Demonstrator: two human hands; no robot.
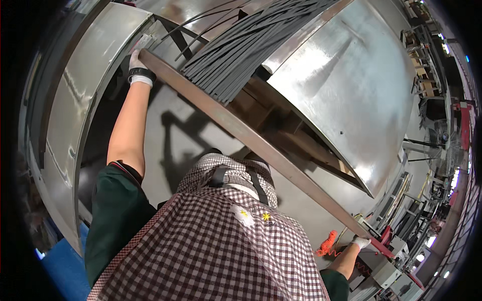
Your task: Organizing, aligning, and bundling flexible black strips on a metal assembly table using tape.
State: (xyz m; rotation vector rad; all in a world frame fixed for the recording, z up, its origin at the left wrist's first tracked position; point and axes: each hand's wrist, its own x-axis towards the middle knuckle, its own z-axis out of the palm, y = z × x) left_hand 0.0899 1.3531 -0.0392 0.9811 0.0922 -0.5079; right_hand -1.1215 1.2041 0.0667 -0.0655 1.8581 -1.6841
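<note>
A long, straight, brownish metal bar (241, 131) runs slantwise in front of my body, from upper left to lower right. My left hand (136, 61), in a white glove with a dark band at the wrist, is closed on its upper left end. Near the lower right end, my right hand (361, 242), also in a white glove, is closed round the bar; its fingers are partly hidden. Just beyond the bar lies a bundle of long dark grey strips (236, 60), their near ends close to the bar's edge.
A shiny metal table (346, 95) stands at the right, with a brown shelf space (281, 125) under its edge. Another metal-topped table (83, 85) curves along the left. Beside my right hand hang a coiled orange hose (327, 243) and machinery (386, 268). A blue surface (63, 268) shows lower left.
</note>
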